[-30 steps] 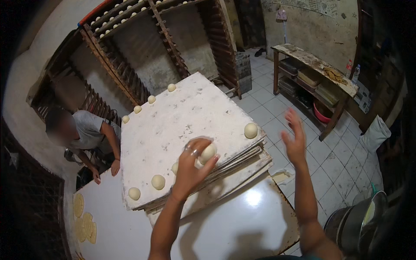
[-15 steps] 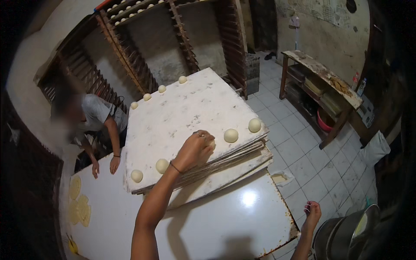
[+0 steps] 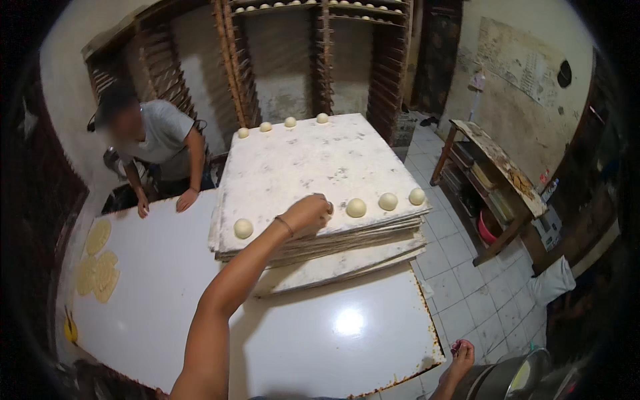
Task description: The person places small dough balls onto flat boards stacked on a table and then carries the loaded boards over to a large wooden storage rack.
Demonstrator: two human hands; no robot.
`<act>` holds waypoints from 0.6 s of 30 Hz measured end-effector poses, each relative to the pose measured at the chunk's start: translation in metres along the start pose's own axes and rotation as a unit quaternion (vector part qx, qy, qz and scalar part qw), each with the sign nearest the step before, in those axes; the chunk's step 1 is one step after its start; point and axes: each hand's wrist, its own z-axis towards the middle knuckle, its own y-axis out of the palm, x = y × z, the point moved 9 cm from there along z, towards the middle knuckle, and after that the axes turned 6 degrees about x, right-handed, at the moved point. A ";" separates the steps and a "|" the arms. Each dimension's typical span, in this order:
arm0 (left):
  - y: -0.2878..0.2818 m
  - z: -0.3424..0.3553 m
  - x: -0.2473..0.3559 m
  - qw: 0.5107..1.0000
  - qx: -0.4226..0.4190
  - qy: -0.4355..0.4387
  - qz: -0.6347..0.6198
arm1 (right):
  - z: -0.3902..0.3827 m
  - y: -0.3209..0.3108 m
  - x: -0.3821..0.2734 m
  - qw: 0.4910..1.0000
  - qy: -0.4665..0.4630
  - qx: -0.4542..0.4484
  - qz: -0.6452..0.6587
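Note:
My left hand (image 3: 310, 212) reaches across to the near edge of a flour-dusted white board (image 3: 287, 163), the top one of a thick stack. Its fingers are curled down around a dough ball, which the hand almost wholly hides. Just right of it sit three pale, round dough balls (image 3: 357, 207) in a row; a single dough ball (image 3: 243, 229) lies at the near left corner. Several more dough balls (image 3: 290, 122) line the far edge. Low at the right, beyond the table, my right hand (image 3: 461, 357) hangs with curled fingers; a dark reddish bit shows at the fingertips, too small to name.
The stack stands on a glossy white table (image 3: 160, 287) with flat dough rounds (image 3: 100, 273) at its left. A co-worker (image 3: 163, 140) leans both hands on its far left edge. Behind are wooden racks (image 3: 323, 67); to the right, a shelf bench (image 3: 497, 167) and metal pots (image 3: 510, 377).
My view has turned, shifting the scene. My left hand has left one dough ball in the right-hand row and closed over the neighbouring ball from the left. My right hand stays low at the right.

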 end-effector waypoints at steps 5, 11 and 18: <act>-0.063 -0.074 -0.006 0.982 0.170 -0.027 0.071 | -0.052 0.065 -0.022 0.997 -0.045 -0.059 -0.008; -0.125 -0.306 -0.068 0.984 0.128 -0.002 -0.124 | -0.215 0.204 0.033 0.938 -0.037 -0.343 -0.038; -0.079 -0.680 -0.267 0.840 0.245 -0.356 -0.329 | -0.526 0.320 0.110 0.678 -0.160 -0.650 -0.303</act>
